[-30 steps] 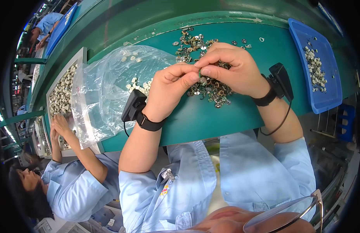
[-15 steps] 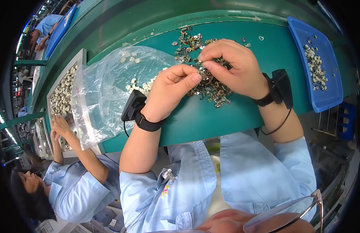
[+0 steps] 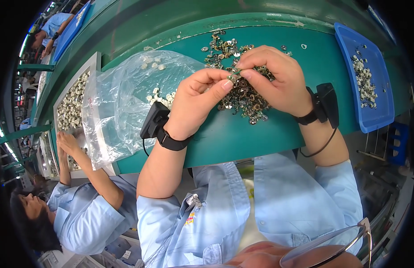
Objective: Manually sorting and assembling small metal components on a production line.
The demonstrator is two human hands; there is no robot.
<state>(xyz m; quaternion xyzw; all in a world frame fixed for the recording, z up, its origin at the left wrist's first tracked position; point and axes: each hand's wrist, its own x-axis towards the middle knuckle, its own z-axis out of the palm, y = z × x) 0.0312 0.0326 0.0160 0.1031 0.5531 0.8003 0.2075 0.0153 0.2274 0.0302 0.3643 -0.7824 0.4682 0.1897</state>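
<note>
Well, small pinched part (image 3: 233, 77): long axis unclear.

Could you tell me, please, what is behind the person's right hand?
Around the right hand, a pile of metal pieces shows on the green table. What lies directly behind the hand is covered, so I cannot tell.
</note>
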